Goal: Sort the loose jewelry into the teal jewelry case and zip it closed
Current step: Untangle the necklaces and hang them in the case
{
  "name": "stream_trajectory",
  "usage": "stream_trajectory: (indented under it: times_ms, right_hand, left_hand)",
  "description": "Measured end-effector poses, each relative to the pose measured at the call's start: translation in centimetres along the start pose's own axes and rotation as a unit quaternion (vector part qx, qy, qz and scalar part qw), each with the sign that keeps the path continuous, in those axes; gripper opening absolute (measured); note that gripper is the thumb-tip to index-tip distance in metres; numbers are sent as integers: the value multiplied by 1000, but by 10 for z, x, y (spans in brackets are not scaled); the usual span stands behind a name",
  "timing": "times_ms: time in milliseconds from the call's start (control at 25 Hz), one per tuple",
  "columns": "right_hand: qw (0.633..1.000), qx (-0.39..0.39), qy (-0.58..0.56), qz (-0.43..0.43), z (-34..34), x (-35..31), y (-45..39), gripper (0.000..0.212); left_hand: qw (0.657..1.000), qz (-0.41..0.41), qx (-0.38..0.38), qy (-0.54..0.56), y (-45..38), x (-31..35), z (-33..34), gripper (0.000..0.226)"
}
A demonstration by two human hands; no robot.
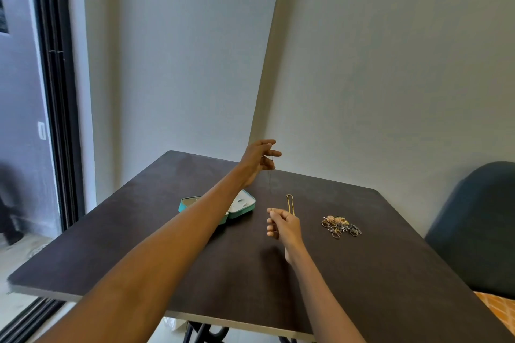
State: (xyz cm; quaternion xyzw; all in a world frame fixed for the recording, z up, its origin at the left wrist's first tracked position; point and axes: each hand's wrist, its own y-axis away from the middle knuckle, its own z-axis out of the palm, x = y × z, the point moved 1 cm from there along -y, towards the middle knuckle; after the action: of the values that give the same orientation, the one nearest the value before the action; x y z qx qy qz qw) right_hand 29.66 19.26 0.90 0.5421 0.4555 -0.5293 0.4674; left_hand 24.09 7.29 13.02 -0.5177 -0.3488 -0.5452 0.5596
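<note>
The teal jewelry case (242, 206) lies open on the dark table (362, 273), partly hidden behind the left forearm, with a pale lining and a few small pieces in its compartments (too small to name). The left hand (257, 159) is raised above the table and pinches the upper end of a thin chain (270, 181), whose lower end the right hand (282, 223) pinches nearer the tabletop. A gold necklace (290, 203) lies just beyond the right hand, and a heap of rings and earrings (340, 226) sits to its right, well apart from the case.
</note>
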Motion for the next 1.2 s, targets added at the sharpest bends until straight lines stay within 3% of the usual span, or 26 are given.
stream_trajectory:
  times_ms: [280,480,600,800,1040,1200]
  right_hand:
    - [999,14,39,12,0,7,-9,25]
    - [999,17,14,-45,6,-16,-8,25]
    - [997,14,-33,-72,10,-40,-13,21]
    - [995,23,-13,-94,13,-62,-18,10]
    - [989,47,-106,-97,0,-83,-18,16]
    - [981,39,-152,-110,-5,-99,-13,19]
  left_hand:
    - [993,4,-60,-102,4,10,8,26]
    - [984,4,-92,-150,8,9,6,23]
    - [983,9,-90,-161,10,7,3,24]
    - [982,21,-73,-170,13,3,-3,26]
    - [973,4,-51,-225,18,-14,-17,22]
    - [971,-3,-52,-235,23,-29,-24,35]
